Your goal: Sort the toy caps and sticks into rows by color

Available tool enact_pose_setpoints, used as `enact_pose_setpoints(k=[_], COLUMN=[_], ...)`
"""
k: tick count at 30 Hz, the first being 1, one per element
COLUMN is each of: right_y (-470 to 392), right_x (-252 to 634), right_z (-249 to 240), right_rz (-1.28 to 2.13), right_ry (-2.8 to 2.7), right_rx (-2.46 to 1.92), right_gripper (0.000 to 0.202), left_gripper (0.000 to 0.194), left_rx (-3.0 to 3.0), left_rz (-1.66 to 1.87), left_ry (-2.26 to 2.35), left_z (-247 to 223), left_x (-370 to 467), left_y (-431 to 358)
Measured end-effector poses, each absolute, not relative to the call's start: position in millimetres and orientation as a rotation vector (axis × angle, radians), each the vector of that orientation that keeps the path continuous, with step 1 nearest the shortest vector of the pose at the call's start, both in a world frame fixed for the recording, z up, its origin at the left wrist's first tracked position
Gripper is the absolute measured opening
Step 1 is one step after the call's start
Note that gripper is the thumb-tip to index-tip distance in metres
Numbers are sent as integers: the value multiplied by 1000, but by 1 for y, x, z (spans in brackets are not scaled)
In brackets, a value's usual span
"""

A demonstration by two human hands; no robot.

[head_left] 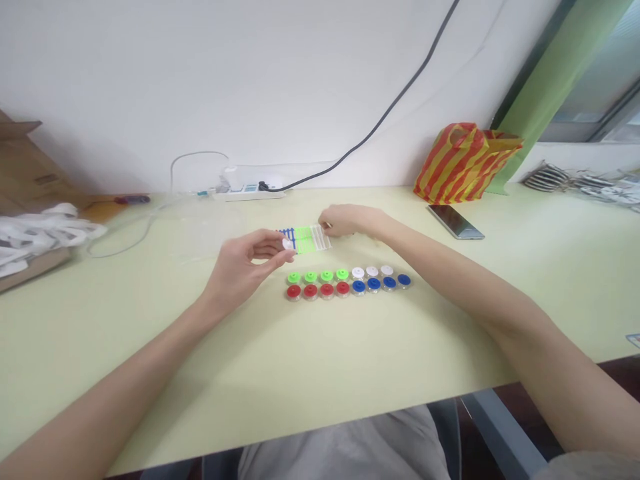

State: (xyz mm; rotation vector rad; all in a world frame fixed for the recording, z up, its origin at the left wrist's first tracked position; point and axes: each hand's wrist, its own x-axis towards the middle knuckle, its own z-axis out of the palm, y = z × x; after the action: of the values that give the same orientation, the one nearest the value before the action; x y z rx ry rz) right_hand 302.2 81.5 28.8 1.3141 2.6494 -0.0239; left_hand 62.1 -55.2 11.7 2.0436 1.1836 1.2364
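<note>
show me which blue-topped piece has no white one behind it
The rightmost blue-topped piece, ending the front row; each other blue one has a white-topped piece behind it.

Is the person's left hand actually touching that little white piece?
Touching: the head view shows the left hand pinching the white piece between its thumb and fingers.

Counts on the table (280, 380): green-topped discs (327, 276), four; red-topped discs (327, 291), four; blue-topped discs (373, 285), four; white-topped discs (372, 272), three; smartphone (456, 222), one; striped bag (453, 165), one; power strip (250, 194), one. The left hand (247, 260) holds one white piece (287, 245).
</note>
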Motion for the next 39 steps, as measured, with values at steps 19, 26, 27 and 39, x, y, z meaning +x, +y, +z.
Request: enact_pose_setpoints(k=[19,26,27,39], right_y=[71,72,72,72], right_x=[302,302,302,301], right_z=[39,38,38,39], right_rz=[-31,-35,-35,-66], right_ry=[2612,2639,2640,2640], right_rx=[1322,1306,1307,1295], right_gripper=[27,27,27,30], left_gripper=[36,33,33,33], left_rx=[2026,2033,2032,2044], left_rz=[1230,1222,1223,1212], left_ry=[1182,1188,1188,1191], left_z=[13,14,14,13], left_x=[64,64,64,63], left_y=[-57,-57,-57,-56])
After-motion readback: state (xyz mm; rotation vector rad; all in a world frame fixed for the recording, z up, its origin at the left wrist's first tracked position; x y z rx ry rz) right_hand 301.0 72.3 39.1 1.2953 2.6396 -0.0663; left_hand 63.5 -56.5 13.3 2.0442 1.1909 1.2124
